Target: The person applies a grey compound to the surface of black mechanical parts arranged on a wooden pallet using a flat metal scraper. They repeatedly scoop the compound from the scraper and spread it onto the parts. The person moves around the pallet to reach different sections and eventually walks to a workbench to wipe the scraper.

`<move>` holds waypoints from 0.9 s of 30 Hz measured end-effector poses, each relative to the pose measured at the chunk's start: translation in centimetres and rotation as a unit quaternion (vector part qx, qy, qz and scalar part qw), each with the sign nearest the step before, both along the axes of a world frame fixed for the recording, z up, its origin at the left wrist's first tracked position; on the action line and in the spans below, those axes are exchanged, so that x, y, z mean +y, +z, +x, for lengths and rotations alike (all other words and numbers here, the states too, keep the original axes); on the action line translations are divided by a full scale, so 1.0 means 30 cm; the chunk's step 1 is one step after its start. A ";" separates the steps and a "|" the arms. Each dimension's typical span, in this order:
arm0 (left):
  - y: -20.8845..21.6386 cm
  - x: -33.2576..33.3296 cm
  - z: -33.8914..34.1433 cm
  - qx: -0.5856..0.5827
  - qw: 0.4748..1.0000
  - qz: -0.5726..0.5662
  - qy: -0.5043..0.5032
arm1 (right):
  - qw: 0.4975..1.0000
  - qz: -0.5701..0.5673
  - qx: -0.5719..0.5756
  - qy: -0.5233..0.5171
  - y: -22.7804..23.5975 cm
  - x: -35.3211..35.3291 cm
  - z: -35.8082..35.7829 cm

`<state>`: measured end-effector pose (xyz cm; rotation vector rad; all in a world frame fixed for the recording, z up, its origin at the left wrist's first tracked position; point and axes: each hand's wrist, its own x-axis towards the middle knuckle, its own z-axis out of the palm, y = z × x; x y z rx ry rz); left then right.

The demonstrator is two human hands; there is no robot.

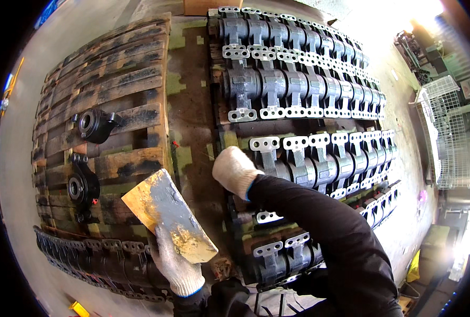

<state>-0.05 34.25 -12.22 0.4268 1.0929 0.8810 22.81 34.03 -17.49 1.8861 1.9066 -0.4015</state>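
Observation:
My left hand (174, 264), in a white knit glove, grips a flat rectangular board (172, 216) at its lower edge. Dark grey paste and dry tan crust are smeared over the board's yellowish face. Farther forward and to the right, my right hand (235, 168), also gloved, is closed at the near-left end of a row of black metal castings (305, 168). Anything in its fingers is hidden by the glove. The castings have bright flat flanges with holes and stand tightly side by side.
On the wooden pallet (140, 116) at left lie two separate black castings, one farther (98, 126) and one nearer (81, 186). More casting rows (266, 84) fill the right pallet, and another dark row (97, 259) runs along the lower left. A wire cage (446, 132) stands at far right.

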 end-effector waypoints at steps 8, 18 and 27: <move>0.019 0.056 0.049 0.041 0.992 0.113 -0.025 | 0.834 0.333 0.326 -0.297 0.256 -0.237 -0.044; 0.027 0.042 0.033 0.075 0.980 0.168 -0.074 | 0.701 0.322 0.464 -0.435 0.370 -0.327 -0.205; 0.004 0.028 0.012 0.133 0.961 0.218 -0.106 | 0.831 0.391 0.299 -0.260 0.373 -0.254 -0.184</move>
